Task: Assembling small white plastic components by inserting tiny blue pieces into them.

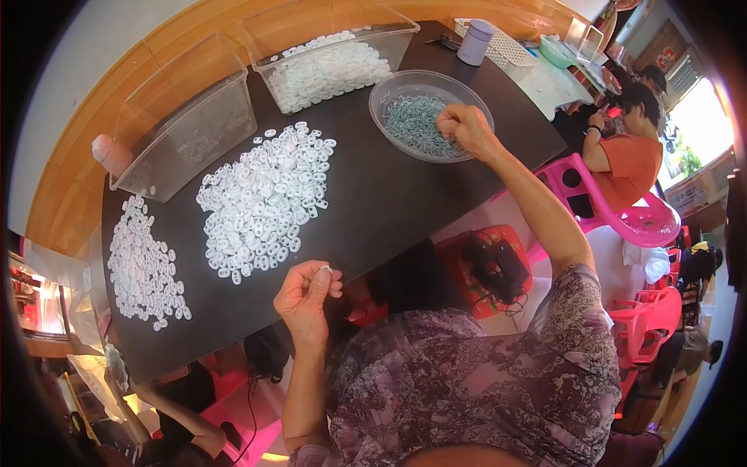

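My left hand (306, 298) is raised at the near edge of the dark table (373, 206), thumb and fingertips pinching a small white plastic piece (326, 268). My right hand (464, 128) reaches into a round clear bowl (377, 127) of small grey metal screws (412, 122). Its fingers are curled together over the screws; whatever they hold is hidden. Between my hands and the bins spreads a large pile of white oval pieces with two holes (261, 198). A smaller pile of white pieces (142, 265) lies at the far left.
Behind the piles stand a clear bin full of white pieces (331, 74) and a nearly emptied clear bin (191, 128). A lilac cup (475, 43) stands beyond the bowl. A person in orange (629, 159) sits at right near pink chairs (580, 183); another person's arm (183, 420) shows lower left.
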Available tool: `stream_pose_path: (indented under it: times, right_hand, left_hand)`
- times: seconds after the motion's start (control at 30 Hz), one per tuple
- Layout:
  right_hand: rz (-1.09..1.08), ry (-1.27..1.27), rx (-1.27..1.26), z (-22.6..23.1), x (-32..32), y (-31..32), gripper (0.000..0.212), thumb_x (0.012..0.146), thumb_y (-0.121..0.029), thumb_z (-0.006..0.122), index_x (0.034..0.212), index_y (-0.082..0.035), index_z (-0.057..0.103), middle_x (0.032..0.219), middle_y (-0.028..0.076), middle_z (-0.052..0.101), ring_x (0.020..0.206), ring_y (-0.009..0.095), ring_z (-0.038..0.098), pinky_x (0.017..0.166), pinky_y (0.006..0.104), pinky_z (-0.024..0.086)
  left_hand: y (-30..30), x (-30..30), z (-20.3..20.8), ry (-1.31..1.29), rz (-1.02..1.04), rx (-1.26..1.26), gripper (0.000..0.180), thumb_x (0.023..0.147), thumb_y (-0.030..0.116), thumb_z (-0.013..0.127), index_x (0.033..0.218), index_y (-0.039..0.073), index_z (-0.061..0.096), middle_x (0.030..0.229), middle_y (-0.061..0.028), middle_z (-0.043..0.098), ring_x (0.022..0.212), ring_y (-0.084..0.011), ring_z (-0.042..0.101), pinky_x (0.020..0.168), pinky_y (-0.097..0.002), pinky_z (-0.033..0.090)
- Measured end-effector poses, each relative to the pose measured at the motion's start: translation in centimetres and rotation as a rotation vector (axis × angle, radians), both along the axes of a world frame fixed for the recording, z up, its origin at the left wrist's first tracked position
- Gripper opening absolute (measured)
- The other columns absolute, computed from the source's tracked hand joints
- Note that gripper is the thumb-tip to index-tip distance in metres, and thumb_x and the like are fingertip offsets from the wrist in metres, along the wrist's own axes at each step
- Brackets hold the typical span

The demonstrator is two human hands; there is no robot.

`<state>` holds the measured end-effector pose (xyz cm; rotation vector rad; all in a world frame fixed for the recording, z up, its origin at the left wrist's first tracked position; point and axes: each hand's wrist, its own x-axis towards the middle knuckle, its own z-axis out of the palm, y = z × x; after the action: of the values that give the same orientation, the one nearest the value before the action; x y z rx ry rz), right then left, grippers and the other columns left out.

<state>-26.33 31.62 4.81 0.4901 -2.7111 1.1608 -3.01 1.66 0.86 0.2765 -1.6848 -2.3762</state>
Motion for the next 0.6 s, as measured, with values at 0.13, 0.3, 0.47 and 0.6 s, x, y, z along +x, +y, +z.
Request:
stream_pose_path:
  times: [0.13,0.3,0.47,0.6]
  right_hand:
    - [-0.099,-0.097,-0.105,0.25,-0.12,-0.33,0.015,0.079,-0.012,0.056,0.074,0.001,0.061,0.058,0.006,0.057,0.055,0.015,0.054,0.055,0.0294,0.042]
    - [-0.123,-0.060,-0.082,0.02,-0.27,-0.63,0.015,0.080,-0.013,0.055,0.077,0.001,0.062,0.059,0.007,0.058,0.055,0.015,0.055,0.055,0.0297,0.043]
    - [-0.148,-0.080,-0.063,-0.31,-0.38,-0.57,0.017,0.079,-0.014,0.055,0.081,0.001,0.062,0.059,0.007,0.059,0.058,0.015,0.058,0.057,0.0300,0.044]
    - [-0.126,-0.035,-0.074,-0.41,-0.14,-0.78,0.019,0.077,-0.012,0.055,0.087,0.003,0.061,0.064,0.010,0.061,0.063,0.018,0.060,0.061,0.0315,0.046]
  left_hand:
    - [-0.17,0.07,-0.13,0.009,-0.023,0.007,0.010,0.086,0.004,0.059,0.093,-0.004,0.059,0.077,-0.0113,0.064,0.062,-0.0123,0.058,0.058,-0.0229,0.049]
    - [-0.08,0.05,-0.11,0.010,-0.003,0.008,0.010,0.086,0.006,0.060,0.091,-0.003,0.060,0.076,-0.0115,0.064,0.060,-0.0127,0.058,0.056,-0.0234,0.049]
    - [0.01,0.02,-0.08,0.012,0.010,0.002,0.011,0.085,0.007,0.061,0.089,-0.003,0.060,0.075,-0.0120,0.064,0.058,-0.0133,0.058,0.055,-0.0240,0.048]
    - [-0.01,-0.07,-0.18,0.007,0.009,0.008,0.011,0.085,0.006,0.061,0.089,-0.004,0.060,0.074,-0.0121,0.064,0.057,-0.0133,0.058,0.055,-0.0240,0.048]
